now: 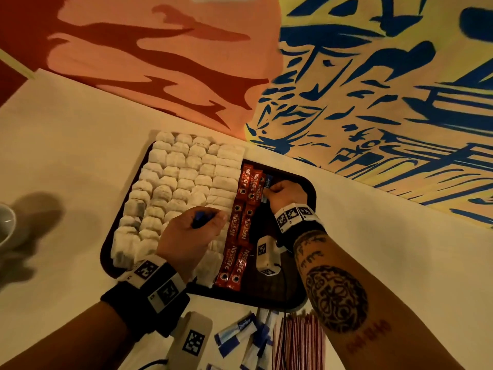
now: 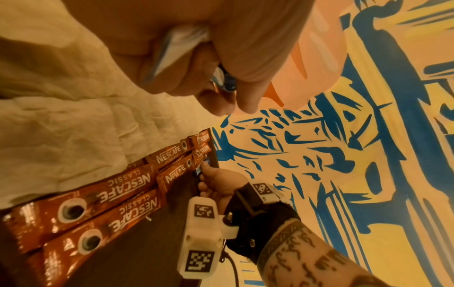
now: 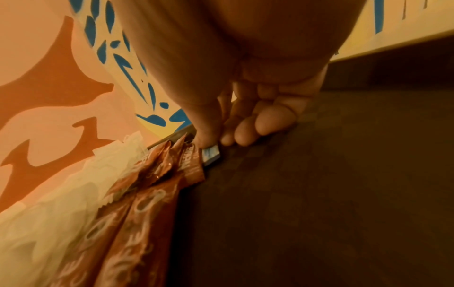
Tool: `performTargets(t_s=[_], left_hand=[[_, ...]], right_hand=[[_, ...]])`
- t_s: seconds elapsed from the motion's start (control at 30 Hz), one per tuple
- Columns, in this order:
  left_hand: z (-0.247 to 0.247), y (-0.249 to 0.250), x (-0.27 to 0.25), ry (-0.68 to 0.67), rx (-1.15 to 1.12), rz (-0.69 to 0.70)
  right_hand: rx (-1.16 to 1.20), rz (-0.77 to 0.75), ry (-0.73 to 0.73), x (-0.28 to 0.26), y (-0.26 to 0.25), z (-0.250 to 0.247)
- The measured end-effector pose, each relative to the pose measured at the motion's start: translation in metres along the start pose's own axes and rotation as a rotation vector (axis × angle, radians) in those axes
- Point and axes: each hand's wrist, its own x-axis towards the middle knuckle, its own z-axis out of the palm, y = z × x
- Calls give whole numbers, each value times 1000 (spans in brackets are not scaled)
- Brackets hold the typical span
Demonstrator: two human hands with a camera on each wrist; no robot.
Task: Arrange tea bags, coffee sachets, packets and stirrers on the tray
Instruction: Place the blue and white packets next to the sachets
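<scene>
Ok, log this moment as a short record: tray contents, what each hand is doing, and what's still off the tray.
tray: dark tray on white tablecloth
tea bags: rows of tea bags fill its left part
coffee: red Nescafe sachets in two columns beside them
right hand: right hand pinches a blue-and-white packet against the tray floor, next to the far sachets
left hand: left hand grips more blue packets above the tea bags
off tray: loose blue-and-white packets and striped stirrers at the near edge

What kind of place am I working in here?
Likely a hotel or café service station: a cloth-covered table, a tray filled with tea bags and Nescafe sachets, beside a painted mural wall.
</scene>
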Motion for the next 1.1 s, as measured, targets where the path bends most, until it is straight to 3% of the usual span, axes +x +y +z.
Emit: performTargets(t_s=[0.27,0.4,0.5,0.6,0.7,0.77,0.9,1.1], left_hand=[[4,-4,-3,-28,-33,-78],[7,0,-7,-84,-169,-209],[12,6,-12,-103,-244,-254],[20,10,-18,-96,-251,-201],[28,6,-23,-98,-103,-47],[31,5,-29,-147,-19,2],[36,6,-43,-256,-5,-29],[36,-7,-51,-367,154,59]], right_hand=[[-49,-22,-6,4,-1,0],[41,-34,50,-8,3,-9],[149,-132,89,-35,5,-16],[373,-281,-56,-83,10,-17],[625,-360,-258,-133,16,-16],[688,-401,-266,-146,26,-8],[828,-319,-279,-154,42,-6],[927,-278,-288,-153,54,-14]])
